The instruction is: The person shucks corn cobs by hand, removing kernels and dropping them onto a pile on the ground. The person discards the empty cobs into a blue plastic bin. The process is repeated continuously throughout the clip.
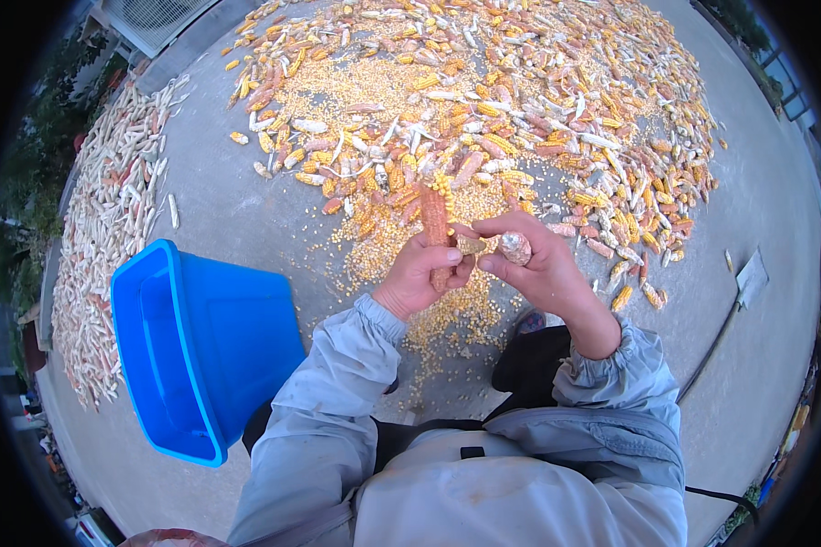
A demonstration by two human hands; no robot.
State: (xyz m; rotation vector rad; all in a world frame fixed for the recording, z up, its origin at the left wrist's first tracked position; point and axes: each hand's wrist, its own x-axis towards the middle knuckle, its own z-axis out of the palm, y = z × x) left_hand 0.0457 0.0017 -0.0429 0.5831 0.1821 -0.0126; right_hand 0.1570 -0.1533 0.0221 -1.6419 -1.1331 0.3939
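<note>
My left hand (429, 263) grips a reddish corn cob (435, 219), mostly stripped, with some yellow kernels along its upper right side. In my right hand (544, 263) is a whitish-pink cob (515, 247), its end facing up towards me. A small brownish piece (470, 245) lies between the fingers of both hands; what it is cannot be made out. Both hands are close together over loose yellow kernels (462, 314) scattered on the concrete.
A broad heap of corn ears and cobs (451, 102) spreads ahead. A blue plastic tub (243, 321) lies on its side at my left, near a pile of bare cobs (109, 225). To the right a shovel (751, 279) rests on the ground. An air-conditioner unit (152, 20) stands at upper left.
</note>
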